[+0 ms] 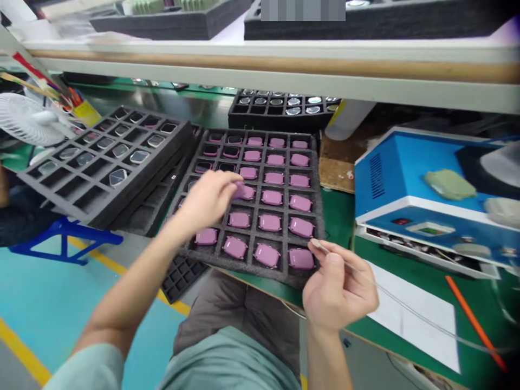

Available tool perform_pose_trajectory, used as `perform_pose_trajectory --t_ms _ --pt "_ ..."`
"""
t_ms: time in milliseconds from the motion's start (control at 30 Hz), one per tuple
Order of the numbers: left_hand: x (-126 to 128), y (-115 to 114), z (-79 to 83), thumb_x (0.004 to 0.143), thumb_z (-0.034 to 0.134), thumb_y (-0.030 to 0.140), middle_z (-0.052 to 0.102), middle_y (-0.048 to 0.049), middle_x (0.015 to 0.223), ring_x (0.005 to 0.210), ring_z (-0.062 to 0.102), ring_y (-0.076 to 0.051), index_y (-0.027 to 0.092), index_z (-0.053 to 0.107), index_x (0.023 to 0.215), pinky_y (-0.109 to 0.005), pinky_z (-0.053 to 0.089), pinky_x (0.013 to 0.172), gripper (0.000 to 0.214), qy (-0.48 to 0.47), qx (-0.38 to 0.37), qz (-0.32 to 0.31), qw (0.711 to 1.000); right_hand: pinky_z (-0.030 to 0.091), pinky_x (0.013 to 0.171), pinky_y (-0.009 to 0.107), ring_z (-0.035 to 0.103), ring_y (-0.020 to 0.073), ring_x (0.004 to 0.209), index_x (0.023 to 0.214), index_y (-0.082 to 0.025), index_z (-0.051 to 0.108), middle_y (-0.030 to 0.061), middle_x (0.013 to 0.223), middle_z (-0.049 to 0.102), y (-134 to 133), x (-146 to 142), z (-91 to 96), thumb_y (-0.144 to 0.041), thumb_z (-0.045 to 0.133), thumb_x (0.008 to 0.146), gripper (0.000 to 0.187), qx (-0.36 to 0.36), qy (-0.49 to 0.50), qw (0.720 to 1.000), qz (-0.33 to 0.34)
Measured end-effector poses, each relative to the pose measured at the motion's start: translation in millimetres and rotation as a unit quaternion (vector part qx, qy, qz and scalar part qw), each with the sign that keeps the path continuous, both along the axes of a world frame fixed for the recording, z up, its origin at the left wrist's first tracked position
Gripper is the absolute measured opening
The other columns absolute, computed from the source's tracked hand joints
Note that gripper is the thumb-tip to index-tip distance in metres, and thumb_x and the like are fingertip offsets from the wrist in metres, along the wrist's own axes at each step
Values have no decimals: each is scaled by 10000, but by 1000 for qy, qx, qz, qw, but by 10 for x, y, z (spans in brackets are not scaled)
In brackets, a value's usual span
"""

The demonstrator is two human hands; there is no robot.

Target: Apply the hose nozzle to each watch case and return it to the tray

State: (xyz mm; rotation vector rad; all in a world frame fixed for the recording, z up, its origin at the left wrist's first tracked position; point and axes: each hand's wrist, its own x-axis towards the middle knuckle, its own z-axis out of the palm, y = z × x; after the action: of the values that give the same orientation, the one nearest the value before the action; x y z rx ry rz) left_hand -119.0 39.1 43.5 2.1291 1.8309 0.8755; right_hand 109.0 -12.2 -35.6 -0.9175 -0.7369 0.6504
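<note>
A dark foam tray (319,179) in front of me holds rows of purple watch-shaped cases (270,222). My left hand (209,197) reaches over its left half, thumb and fingers pinched at a purple watch case (246,192); the grip is partly hidden by the fingers. Several cells at the tray's far left hold pieces with dark faces (211,150). By the near right corner, my right hand (339,284) is closed around a thin clear tube (400,298), its tip between thumb and forefinger. The tube trails off to the right.
At left, a tilted grey tray (101,190) holds watch faces, near a white fan (28,119). A blue machine (406,162) with a green case (450,184) stands right, with white paper (422,319) and an orange stick (473,319) before it. A shelf edge (260,76) crosses above.
</note>
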Motion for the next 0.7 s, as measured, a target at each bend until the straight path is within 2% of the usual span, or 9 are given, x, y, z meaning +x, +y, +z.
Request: perform_pose_trajectory --t_ms 33,100,167,267,367,467,533,600,700 --pt "-196 150 45 993 528 232 813 -70 1173 1115 722 -252 205 791 1141 -403 518 1076 303 44 -57 -17 997 696 724 326 793 162 722 921 -161 788 24 836 795 -5 1 7 -265 825 876 119 -4 -4 1000 0" --pt "-495 406 93 949 547 185 831 -44 1129 1064 748 -231 210 816 1077 -356 537 1035 299 93 -190 -80 974 697 718 327 791 161 718 921 -163 786 21 840 793 -15 7 9 -273 823 879 123 -12 -12 1000 -4" --pt "-665 565 120 915 600 174 838 -25 1144 1079 762 -221 219 830 1068 -323 545 1027 280 102 -239 -113 959 700 723 338 791 164 720 924 -162 781 22 848 790 -24 15 2 -279 819 882 130 -18 -17 1000 -3" --pt "-747 674 166 941 613 174 799 -27 1291 1226 716 -213 207 799 1206 -343 498 1130 326 100 -178 -74 976 704 746 357 792 170 728 923 -157 769 28 866 788 -27 17 -2 -283 816 885 139 -25 -23 999 7" --pt "-716 782 165 994 573 147 750 -80 1377 1317 650 -230 160 747 1283 -447 427 1217 338 118 -122 -15 985 698 735 348 780 162 698 930 -160 753 20 837 783 -18 7 2 -294 812 887 153 -28 -23 999 -6" --pt "-649 919 75 996 700 257 728 -113 1337 1274 664 -275 150 731 1239 -547 484 1157 268 145 -132 -13 981 686 685 338 768 159 657 963 -178 724 -2 808 779 -5 2 -5 -318 817 879 188 -23 -11 999 -26" --pt "-617 968 18 993 732 356 702 -115 1322 1216 683 -281 155 702 1251 -543 557 1068 329 155 -140 -13 978 680 671 338 769 163 656 985 -185 702 -7 812 780 -2 3 -16 -333 821 877 218 -20 -5 1000 -18" --pt "-580 935 3 1003 718 384 689 -115 1321 1190 687 -275 157 687 1265 -523 583 1025 348 151 -130 -4 980 678 686 334 774 162 672 999 -184 690 -4 823 781 -2 3 -25 -343 816 891 230 -21 -5 1000 -4" --pt "-386 690 19 1025 655 249 737 -121 1257 1193 692 -275 139 709 1240 -521 541 1085 248 110 -85 12 990 678 732 329 778 154 704 1006 -185 680 -4 830 773 -3 -6 -33 -352 793 923 218 -17 -10 1000 3"
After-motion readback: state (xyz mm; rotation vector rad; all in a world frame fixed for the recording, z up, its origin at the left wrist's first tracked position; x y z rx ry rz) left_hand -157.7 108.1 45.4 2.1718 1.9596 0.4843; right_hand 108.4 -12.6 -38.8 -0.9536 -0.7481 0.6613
